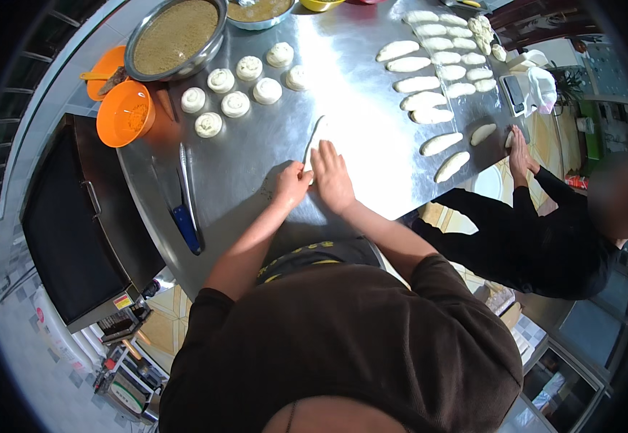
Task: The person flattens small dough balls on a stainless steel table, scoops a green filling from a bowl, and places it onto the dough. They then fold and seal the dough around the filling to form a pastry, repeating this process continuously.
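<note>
A long, pale dough strip (317, 136) lies on the steel table, running away from my hands. My left hand (292, 184) is closed at its near end, thumb and fingers pinched on the dough. Beside it, my right hand (333, 177) rests with fingers stretched out flat, its fingertips at the strip's right edge. My fingers and palms hide the near part of the strip. Beyond and to the left sit several coiled dough rounds (235, 105). Toward the right lie several oblong dough pieces (420, 101) in rows.
Left of me on the steel table (234, 187) lie tongs (187, 187) and a blue-handled knife (186, 229). An orange bowl (128, 115) and a large metal bowl of brown filling (177, 40) stand at the far left. At right, another person's hands (520, 155) work by the table edge, near a scale (514, 95).
</note>
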A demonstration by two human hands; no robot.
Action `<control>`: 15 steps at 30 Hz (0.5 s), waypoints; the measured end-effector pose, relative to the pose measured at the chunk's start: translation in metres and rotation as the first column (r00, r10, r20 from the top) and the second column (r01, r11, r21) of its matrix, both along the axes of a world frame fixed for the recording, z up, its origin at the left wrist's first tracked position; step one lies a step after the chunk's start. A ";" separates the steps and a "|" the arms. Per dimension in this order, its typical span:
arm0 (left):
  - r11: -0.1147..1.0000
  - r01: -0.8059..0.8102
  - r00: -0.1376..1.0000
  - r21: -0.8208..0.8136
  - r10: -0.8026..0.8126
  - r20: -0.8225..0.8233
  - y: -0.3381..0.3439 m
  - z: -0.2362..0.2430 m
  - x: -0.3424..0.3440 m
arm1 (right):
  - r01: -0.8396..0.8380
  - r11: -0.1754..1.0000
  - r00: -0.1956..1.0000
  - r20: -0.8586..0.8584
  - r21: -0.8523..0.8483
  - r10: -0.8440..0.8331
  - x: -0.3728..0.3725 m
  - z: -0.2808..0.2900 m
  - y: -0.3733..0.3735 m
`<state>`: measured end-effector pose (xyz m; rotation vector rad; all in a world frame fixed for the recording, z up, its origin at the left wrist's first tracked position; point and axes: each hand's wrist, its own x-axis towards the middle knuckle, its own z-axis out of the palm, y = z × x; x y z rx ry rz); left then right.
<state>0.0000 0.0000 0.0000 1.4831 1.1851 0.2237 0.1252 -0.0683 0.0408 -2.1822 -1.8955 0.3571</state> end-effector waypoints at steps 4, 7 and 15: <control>0.999 -0.033 0.993 -0.003 0.033 0.117 0.005 0.008 0.024 | -0.030 0.998 0.997 0.079 0.061 0.025 0.032 0.015 0.014; 0.995 -0.040 0.994 -0.091 0.049 0.100 -0.002 0.012 0.010 | 0.012 1.000 0.999 -0.046 0.027 -0.010 0.030 0.032 0.031; 0.991 0.001 0.985 -0.134 0.022 0.170 0.001 0.012 0.004 | 0.102 0.947 0.985 -0.167 0.305 -0.052 0.040 0.019 0.039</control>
